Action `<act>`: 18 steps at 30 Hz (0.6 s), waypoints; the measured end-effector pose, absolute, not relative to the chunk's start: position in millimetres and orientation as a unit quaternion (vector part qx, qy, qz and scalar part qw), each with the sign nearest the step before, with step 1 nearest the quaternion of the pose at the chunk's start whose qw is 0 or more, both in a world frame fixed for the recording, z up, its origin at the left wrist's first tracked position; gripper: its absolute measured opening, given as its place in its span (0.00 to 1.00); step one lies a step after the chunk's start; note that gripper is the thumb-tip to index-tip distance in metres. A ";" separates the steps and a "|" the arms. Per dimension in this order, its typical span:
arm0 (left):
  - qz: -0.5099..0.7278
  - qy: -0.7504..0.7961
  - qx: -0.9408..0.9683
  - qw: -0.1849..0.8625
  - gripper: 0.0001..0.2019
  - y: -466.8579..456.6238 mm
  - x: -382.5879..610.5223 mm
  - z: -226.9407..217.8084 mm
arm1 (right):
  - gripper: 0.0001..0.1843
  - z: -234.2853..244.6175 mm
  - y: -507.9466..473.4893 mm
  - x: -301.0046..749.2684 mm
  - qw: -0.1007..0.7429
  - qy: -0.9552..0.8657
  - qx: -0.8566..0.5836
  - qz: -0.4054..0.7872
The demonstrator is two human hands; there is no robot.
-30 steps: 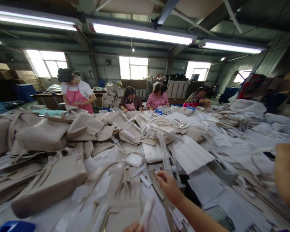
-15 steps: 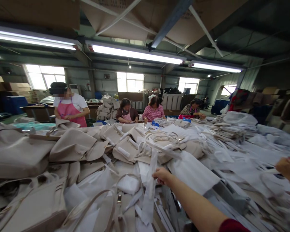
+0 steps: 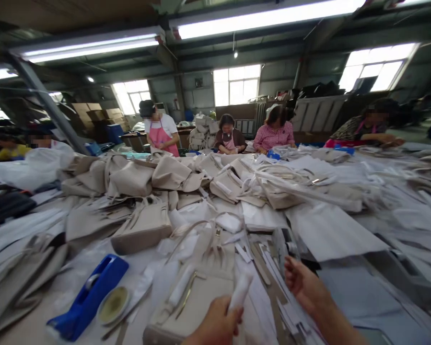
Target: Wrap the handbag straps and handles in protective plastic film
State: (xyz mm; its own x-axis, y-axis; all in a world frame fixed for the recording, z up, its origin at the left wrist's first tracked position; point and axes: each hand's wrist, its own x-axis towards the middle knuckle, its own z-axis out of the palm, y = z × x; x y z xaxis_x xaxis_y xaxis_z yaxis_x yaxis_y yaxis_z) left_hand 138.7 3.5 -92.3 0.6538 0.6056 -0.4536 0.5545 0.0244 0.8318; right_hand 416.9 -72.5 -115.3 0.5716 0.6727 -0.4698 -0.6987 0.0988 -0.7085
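Observation:
In my left hand (image 3: 218, 318), near the bottom edge, is a rolled white foam strip (image 3: 241, 290) standing up from the closed fingers. My right hand (image 3: 305, 287) is raised to the right of it, fingers curled together by a grey tape dispenser (image 3: 285, 249). Whatever its fingertips may hold is too small to make out. Below the left hand lies a beige handbag (image 3: 175, 323) with a gold zip and a white-wrapped piece on its face. Its strap (image 3: 186, 225) loops toward the pile.
A blue tape dispenser (image 3: 89, 294) and a round white dish (image 3: 113, 305) lie at left. Beige bags (image 3: 143, 225) are heaped beyond, with white foam sheets (image 3: 337, 230) at right. Several co-workers (image 3: 274, 132) sit or stand across the table.
The view has swung left and down. My left hand has come nearer with the white foam, which hung as a long strip and is now rolled. My right hand has moved in toward the middle.

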 end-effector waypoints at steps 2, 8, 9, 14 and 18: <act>0.039 0.416 0.712 0.564 0.17 -4.3 140.4 -86.3 | 0.20 -134.7 -85.4 351.9 0.695 0.003 -0.490 0.526; 0.171 0.420 0.820 0.351 0.19 20.8 87.4 -68.5 | 0.26 -154.5 -113.0 260.7 0.546 -0.105 -0.600 0.575; 0.207 0.441 0.821 0.299 0.21 33.4 67.0 -68.3 | 0.27 -157.8 -116.1 254.6 0.524 -0.111 -0.623 0.570; 0.150 0.607 0.724 0.291 0.24 78.8 -35.1 -84.4 | 0.35 -133.2 -113.0 248.9 0.485 -0.115 -0.698 0.515; 0.143 0.598 0.652 0.444 0.25 59.7 -52.8 -96.3 | 0.27 -40.5 -103.8 267.4 0.554 -0.314 -0.689 0.346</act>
